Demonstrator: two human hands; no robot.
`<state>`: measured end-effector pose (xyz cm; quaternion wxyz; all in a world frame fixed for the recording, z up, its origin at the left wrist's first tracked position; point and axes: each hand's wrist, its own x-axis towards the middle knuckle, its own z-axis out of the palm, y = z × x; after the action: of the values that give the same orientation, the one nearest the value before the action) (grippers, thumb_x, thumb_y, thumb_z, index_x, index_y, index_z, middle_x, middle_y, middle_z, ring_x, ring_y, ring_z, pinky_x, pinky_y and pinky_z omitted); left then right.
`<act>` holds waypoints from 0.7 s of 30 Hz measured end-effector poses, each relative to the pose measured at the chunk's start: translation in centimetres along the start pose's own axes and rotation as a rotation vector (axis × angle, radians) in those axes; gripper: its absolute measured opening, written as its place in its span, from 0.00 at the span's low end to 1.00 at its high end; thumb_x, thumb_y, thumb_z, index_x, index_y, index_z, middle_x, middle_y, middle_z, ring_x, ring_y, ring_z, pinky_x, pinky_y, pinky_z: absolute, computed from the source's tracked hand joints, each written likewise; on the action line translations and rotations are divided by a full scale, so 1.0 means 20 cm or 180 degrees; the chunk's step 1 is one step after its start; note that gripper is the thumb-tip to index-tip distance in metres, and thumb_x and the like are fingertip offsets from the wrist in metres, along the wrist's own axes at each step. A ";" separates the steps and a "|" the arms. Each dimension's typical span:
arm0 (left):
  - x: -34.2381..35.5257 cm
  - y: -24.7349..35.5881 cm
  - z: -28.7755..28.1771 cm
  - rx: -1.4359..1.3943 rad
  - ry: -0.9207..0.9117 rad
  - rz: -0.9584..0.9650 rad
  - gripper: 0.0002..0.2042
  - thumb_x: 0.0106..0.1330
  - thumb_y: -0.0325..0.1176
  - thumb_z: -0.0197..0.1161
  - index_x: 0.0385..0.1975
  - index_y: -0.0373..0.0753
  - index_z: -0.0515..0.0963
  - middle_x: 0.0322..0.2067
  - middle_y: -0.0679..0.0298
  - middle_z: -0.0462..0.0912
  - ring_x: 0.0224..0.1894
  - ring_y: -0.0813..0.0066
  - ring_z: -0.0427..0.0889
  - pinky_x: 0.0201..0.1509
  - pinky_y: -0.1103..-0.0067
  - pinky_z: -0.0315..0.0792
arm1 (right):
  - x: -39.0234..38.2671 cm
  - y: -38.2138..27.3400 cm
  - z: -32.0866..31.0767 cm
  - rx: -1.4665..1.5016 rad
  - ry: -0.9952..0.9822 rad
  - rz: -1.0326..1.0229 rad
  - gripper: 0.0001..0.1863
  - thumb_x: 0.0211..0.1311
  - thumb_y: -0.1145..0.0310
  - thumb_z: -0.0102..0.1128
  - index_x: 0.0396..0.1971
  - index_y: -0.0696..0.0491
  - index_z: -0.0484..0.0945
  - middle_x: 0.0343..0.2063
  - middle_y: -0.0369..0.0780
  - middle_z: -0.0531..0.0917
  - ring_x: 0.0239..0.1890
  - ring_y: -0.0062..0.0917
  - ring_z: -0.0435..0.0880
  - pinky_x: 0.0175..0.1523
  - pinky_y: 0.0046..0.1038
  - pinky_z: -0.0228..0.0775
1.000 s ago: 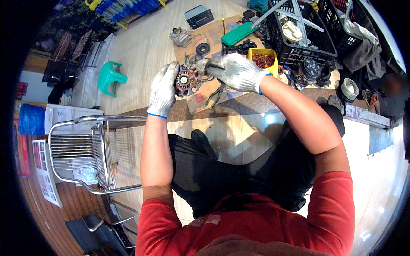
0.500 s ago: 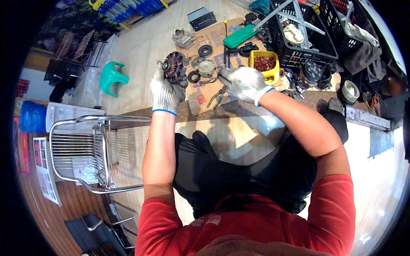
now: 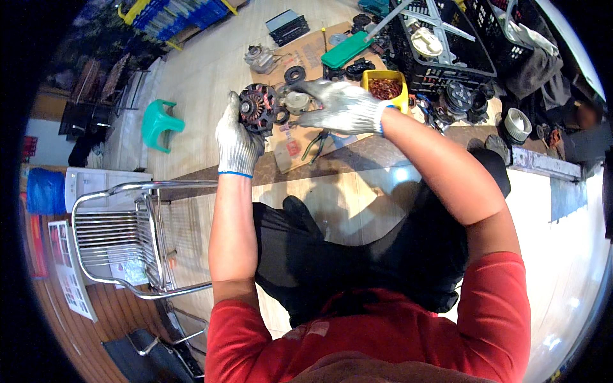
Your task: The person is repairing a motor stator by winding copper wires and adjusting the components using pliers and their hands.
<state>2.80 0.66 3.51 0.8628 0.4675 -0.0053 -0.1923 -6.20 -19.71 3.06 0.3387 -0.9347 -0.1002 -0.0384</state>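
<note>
In my gloved left hand (image 3: 237, 142) is a round motor part (image 3: 258, 107) with copper windings, its wound face turned up toward me. My gloved right hand (image 3: 348, 106) reaches across from the right, fingers stretched out and thumb apart, with nothing in it. Its fingertips are over the cardboard, close to a round metal housing (image 3: 297, 102). A black ring (image 3: 294, 75) lies just beyond them. Green-handled pliers (image 3: 313, 148) rest on the cardboard (image 3: 284, 159) below that hand. Behind its wrist stands a yellow container (image 3: 401, 101) of reddish-brown pieces.
A flat green object (image 3: 348, 50) and a black crate (image 3: 440, 80) of parts sit at the far right. Beyond the ring are a metal casting (image 3: 260, 59) and a black box (image 3: 287, 29). To the left are a green stool (image 3: 163, 124) and a metal chair (image 3: 115, 236).
My right hand has moved left toward the motor part, its curled fingers now straightened and spread. The motor part has tilted, showing more of its wound face. The view has shifted slightly.
</note>
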 end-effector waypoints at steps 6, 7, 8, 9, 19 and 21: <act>0.00 -0.01 -0.05 0.0352 -0.0605 -0.0339 0.22 0.73 0.48 0.53 0.49 0.31 0.77 0.44 0.55 0.85 0.36 0.65 0.86 0.29 0.77 0.79 | 0.13 -0.04 0.16 0.0845 0.0142 -0.0209 0.21 0.63 0.56 0.49 0.45 0.58 0.79 0.42 0.53 0.83 0.44 0.48 0.83 0.50 0.42 0.72; 0.02 0.00 -0.07 0.0076 -0.0219 -0.0281 0.22 0.72 0.47 0.54 0.49 0.33 0.77 0.44 0.55 0.85 0.33 0.66 0.85 0.27 0.78 0.77 | 0.11 -0.05 0.14 0.0969 -0.0043 -0.0143 0.19 0.63 0.59 0.49 0.44 0.58 0.79 0.41 0.52 0.83 0.42 0.47 0.83 0.49 0.41 0.73; 0.02 0.02 -0.02 -0.0205 0.0157 -0.0231 0.21 0.72 0.47 0.54 0.49 0.34 0.77 0.43 0.56 0.85 0.30 0.68 0.84 0.24 0.78 0.75 | 0.09 -0.06 0.11 0.1086 -0.0227 -0.0065 0.17 0.62 0.62 0.50 0.42 0.58 0.80 0.40 0.52 0.83 0.41 0.47 0.83 0.48 0.40 0.74; 0.02 0.05 0.02 -0.0481 0.0522 -0.0161 0.20 0.72 0.46 0.54 0.49 0.35 0.78 0.43 0.57 0.85 0.28 0.69 0.83 0.22 0.79 0.73 | 0.10 0.01 0.15 -0.0282 0.0636 -0.1443 0.15 0.59 0.67 0.53 0.43 0.55 0.81 0.38 0.49 0.83 0.41 0.44 0.84 0.45 0.39 0.75; 0.08 0.30 -0.40 -0.0668 0.0396 -0.0010 0.18 0.70 0.49 0.54 0.46 0.43 0.80 0.30 0.64 0.84 0.15 0.79 0.61 0.17 0.80 0.55 | -0.04 0.25 0.16 -0.1257 -0.0124 -0.0258 0.17 0.63 0.67 0.51 0.52 0.46 0.78 0.52 0.38 0.78 0.39 0.33 0.85 0.38 0.35 0.80; 0.08 0.33 -0.42 -0.0646 0.0301 -0.0032 0.18 0.70 0.49 0.54 0.47 0.43 0.80 0.29 0.66 0.83 0.16 0.79 0.61 0.17 0.81 0.54 | -0.11 0.34 0.17 -0.1549 0.0508 -0.0638 0.14 0.67 0.63 0.48 0.49 0.46 0.78 0.44 0.36 0.82 0.36 0.30 0.86 0.35 0.34 0.80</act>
<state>8.03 10.02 3.86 0.9040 0.3863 0.0573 -0.1739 -6.90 -23.01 -4.06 0.1055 -0.9681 -0.1530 -0.1683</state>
